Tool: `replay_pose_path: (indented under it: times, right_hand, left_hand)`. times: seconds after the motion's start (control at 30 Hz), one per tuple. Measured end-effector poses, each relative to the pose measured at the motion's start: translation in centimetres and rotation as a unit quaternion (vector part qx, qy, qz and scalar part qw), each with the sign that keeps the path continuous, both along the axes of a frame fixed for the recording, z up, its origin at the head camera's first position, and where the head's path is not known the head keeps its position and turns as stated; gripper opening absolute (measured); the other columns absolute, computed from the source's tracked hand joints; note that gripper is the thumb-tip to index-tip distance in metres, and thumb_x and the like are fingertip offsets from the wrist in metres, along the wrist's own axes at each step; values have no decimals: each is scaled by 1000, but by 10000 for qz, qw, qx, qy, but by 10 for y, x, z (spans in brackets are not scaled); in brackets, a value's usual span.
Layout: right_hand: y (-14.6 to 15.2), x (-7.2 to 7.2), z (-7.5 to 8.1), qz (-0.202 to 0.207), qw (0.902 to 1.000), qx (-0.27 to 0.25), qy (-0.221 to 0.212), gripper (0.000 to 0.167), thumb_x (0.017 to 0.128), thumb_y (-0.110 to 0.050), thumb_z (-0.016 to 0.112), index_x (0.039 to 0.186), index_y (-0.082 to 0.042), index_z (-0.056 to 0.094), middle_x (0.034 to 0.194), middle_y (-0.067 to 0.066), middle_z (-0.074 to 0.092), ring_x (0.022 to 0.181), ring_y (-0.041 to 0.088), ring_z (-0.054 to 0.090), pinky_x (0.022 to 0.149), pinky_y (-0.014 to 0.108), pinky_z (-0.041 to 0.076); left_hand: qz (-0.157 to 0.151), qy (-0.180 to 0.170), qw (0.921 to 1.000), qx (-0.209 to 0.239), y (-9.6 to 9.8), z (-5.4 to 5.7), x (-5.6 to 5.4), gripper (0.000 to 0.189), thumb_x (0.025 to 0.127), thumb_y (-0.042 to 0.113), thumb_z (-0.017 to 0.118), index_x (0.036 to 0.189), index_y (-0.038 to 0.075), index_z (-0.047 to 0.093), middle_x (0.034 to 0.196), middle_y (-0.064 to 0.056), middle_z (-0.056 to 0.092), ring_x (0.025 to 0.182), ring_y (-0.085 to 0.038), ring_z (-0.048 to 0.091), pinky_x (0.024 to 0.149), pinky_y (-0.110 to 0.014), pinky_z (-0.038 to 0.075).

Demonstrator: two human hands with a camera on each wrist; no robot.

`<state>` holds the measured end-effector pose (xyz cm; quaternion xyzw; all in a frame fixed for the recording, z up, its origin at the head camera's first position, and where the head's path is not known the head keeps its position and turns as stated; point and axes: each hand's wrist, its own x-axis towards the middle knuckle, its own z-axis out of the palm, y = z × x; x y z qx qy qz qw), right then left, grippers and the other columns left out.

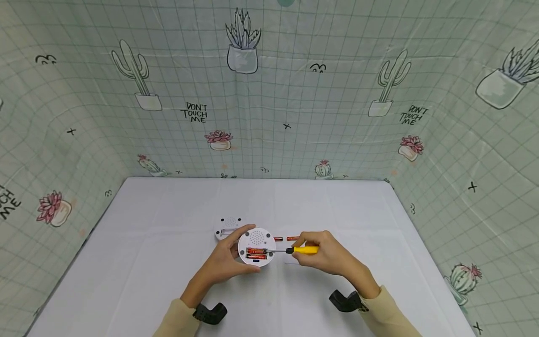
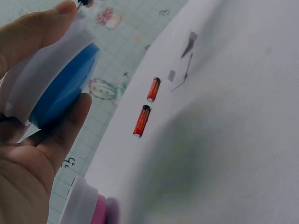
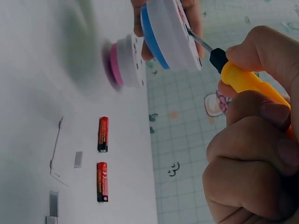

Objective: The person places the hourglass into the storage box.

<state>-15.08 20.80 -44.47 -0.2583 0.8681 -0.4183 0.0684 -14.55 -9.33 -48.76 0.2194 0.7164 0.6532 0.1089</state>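
Note:
My left hand (image 1: 223, 262) grips a round white device (image 1: 256, 238) by its rim, above the table. The device's back, with small holes and an open battery compartment, faces up toward me. Two red batteries (image 1: 256, 253) lie in that compartment. On the other side of the device is a blue face (image 2: 67, 88). My right hand (image 1: 326, 255) holds a screwdriver (image 1: 306, 250) by its yellow handle, its thin metal shaft reaching the compartment. The tip appears to meet the right end of the batteries; exact contact is too small to tell.
Behind my left hand a second white device (image 1: 230, 222) with a pink face (image 3: 115, 64) rests on the white table (image 1: 168, 210). Two loose red batteries, one nearer (image 3: 102, 182) and one farther (image 3: 103, 134), lie by a faint clear piece (image 3: 52, 161). Patterned cloth surrounds the table.

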Motion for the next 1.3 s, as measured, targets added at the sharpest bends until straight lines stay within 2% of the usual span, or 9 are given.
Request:
replay_pose_path:
  times: [0.23, 0.43, 0.53, 0.7, 0.77, 1.13, 1.3]
  right_hand:
    - [0, -1, -5, -31, 9996, -190, -220, 7, 88, -18, 78, 92, -22, 74, 77, -7, 69, 58, 4, 51, 52, 21, 46]
    - [1, -4, -12, -71, 9989, -339, -319, 6, 88, -18, 78, 91, -22, 74, 69, -8, 64, 53, 2, 44, 50, 19, 37]
    - [1, -4, -13, -85, 9992, -269, -292, 6, 88, -19, 78, 91, -23, 75, 75, -6, 67, 56, 3, 47, 51, 20, 41]
    - [0, -4, -6, -58, 9999, -28, -101, 7, 88, -21, 78, 91, -26, 74, 96, -1, 75, 65, 8, 55, 55, 23, 49]
    - [0, -4, -3, -31, 10000, 77, -4, 8, 88, -21, 78, 91, -26, 73, 97, 0, 75, 66, 8, 56, 56, 23, 51]
    - [-1, 2, 12, 92, 9995, 282, 106, 10, 87, -16, 78, 92, -23, 72, 70, -9, 61, 58, 4, 50, 51, 21, 48]
    - [-7, 4, 15, 325, 9986, 400, 127, 9, 86, -14, 77, 92, -19, 73, 66, -12, 59, 57, 2, 50, 51, 20, 48]
  left_hand:
    - [-8, -144, 9998, 146, -1, -2, 0, 102, 69, -4, 92, 156, 13, 41, 153, -21, 43, 129, -25, 60, 96, -28, 58]
    - [-32, -152, 9996, 223, -1, 1, 0, 103, 68, -7, 91, 156, 11, 40, 154, -22, 41, 132, -32, 58, 97, -29, 58]
    - [-15, -174, 9997, 170, -1, 2, 1, 103, 68, -7, 91, 156, 11, 40, 155, -21, 41, 134, -36, 55, 98, -28, 57]
    - [41, -207, 9997, 75, 0, 0, 2, 102, 69, -5, 92, 156, 11, 40, 157, -21, 39, 139, -40, 50, 101, -25, 54]
    - [61, -210, 9997, 58, 1, 0, 2, 102, 69, -5, 92, 155, 11, 40, 157, -20, 39, 139, -40, 50, 102, -25, 54]
    - [183, -158, 9996, -113, 0, -2, 0, 101, 71, -1, 92, 156, 14, 39, 154, -20, 44, 134, -37, 55, 99, -24, 55]
    - [244, -109, 9993, -260, 2, -1, 0, 102, 71, 0, 93, 156, 13, 39, 153, -19, 45, 132, -36, 56, 100, -24, 55]
